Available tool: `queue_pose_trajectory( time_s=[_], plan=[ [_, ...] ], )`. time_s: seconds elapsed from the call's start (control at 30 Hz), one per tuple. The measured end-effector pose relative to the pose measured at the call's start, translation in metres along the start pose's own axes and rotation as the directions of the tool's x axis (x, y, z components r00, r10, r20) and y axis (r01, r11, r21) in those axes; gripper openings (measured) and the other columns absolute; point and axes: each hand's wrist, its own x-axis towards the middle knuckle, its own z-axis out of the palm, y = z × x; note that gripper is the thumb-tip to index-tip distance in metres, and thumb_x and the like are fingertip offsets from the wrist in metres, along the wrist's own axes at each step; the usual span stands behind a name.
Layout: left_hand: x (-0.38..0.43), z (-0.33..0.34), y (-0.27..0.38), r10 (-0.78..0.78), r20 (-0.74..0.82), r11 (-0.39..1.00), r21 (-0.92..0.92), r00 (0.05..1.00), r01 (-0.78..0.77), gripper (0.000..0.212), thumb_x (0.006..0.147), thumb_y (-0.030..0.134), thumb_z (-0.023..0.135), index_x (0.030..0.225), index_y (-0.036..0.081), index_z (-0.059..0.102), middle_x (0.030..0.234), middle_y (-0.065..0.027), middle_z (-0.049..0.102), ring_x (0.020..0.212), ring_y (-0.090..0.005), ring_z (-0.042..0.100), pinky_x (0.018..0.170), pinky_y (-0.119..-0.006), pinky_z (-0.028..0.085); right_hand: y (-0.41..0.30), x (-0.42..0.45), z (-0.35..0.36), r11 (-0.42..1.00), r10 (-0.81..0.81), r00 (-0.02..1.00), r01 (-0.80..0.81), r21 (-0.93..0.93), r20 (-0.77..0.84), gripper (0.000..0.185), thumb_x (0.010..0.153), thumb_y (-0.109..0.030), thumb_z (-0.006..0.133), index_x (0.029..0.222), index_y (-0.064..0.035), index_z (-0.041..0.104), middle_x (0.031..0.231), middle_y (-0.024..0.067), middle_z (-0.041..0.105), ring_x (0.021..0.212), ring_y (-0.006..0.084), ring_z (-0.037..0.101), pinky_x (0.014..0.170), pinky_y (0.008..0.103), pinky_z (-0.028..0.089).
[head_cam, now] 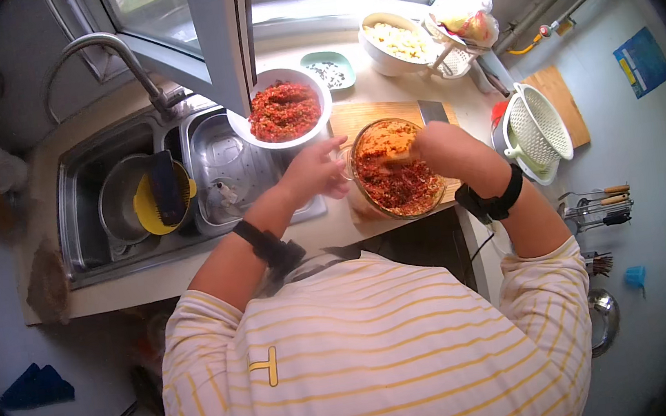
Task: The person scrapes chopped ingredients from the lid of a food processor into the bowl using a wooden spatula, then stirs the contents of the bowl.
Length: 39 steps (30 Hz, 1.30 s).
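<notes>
A large clear glass bowl [404, 197] holds chopped red chili mixture, partly over a wooden cutting board [353, 117]. Above the bowl's right side is my right hand [440, 149], curled, with what looks like a wooden utensil [399, 156] reaching into the mixture; the grip itself is hidden. My left hand [317, 169] is at the bowl's left rim by its handle, fingers spread; whether it touches is unclear. Behind it, a white bowl [324, 95] of chopped red chili stands partly over the sink edge. A cleaver blade [432, 111] lies on the board's back right.
A green dish [349, 77] with small dark pieces and a cream bowl [375, 61] of pale pieces stand behind. At left, the double steel sink [194, 246] holds a pot and yellow colander [155, 219]. White-green colanders [546, 128] stand right; an open window frame [227, 35] juts over the counter.
</notes>
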Motion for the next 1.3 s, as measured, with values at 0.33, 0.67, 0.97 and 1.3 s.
queue_pose_trajectory(
  time_s=[0.33, 0.67, 0.97, 1.3],
  plan=[
    [-0.001, 0.008, 0.006, -0.008, 0.077, 0.996, -0.084, 0.997, 0.014, 0.050, 0.095, 0.013, 0.040, 0.143, 0.012, 0.028, 0.081, -0.0120, 0.060, 0.068, -0.0194, 0.066, 0.063, -0.030, 0.059, 0.022, -0.038, 0.000, 0.966, 0.138, 0.990, -0.135, 0.219, 0.002, 0.017, 0.079, -0.008, 0.055, 0.088, -0.0054, 0.069, 0.079, 0.0201, 0.063, 0.074, 0.0353, 0.063, 0.067, 0.0395, 0.050],
    [0.002, 0.004, -0.003, 0.040, 0.120, 0.993, -0.113, 0.992, -0.027, 0.050, 0.096, 0.014, 0.040, 0.144, 0.010, 0.026, 0.084, -0.0123, 0.061, 0.068, -0.0180, 0.066, 0.065, -0.030, 0.059, -0.014, -0.079, -0.008, 0.907, 0.262, 0.948, -0.305, 0.291, 0.180, 0.021, 0.085, -0.005, 0.056, 0.103, -0.0023, 0.066, 0.077, 0.0214, 0.063, 0.064, 0.0284, 0.062, 0.060, 0.0358, 0.048],
    [0.004, 0.003, -0.006, 0.052, 0.119, 0.993, -0.112, 0.991, -0.039, 0.047, 0.096, 0.015, 0.038, 0.142, 0.012, 0.030, 0.084, -0.0109, 0.060, 0.070, -0.0175, 0.065, 0.066, -0.030, 0.059, -0.065, -0.089, -0.006, 0.905, 0.361, 0.929, -0.370, 0.208, 0.082, 0.012, 0.078, -0.006, 0.052, 0.081, -0.0018, 0.063, 0.077, 0.0211, 0.063, 0.076, 0.0389, 0.062, 0.066, 0.0454, 0.050],
    [0.009, 0.001, -0.012, 0.056, 0.124, 0.990, -0.136, 0.991, -0.039, 0.046, 0.097, 0.016, 0.040, 0.142, 0.012, 0.032, 0.082, -0.0104, 0.060, 0.069, -0.0173, 0.065, 0.065, -0.030, 0.058, -0.043, -0.081, 0.031, 0.906, 0.414, 0.910, -0.410, 0.103, -0.015, 0.020, 0.086, -0.009, 0.048, 0.099, -0.0031, 0.062, 0.074, 0.0220, 0.062, 0.074, 0.0371, 0.062, 0.064, 0.0475, 0.048]
  ],
)
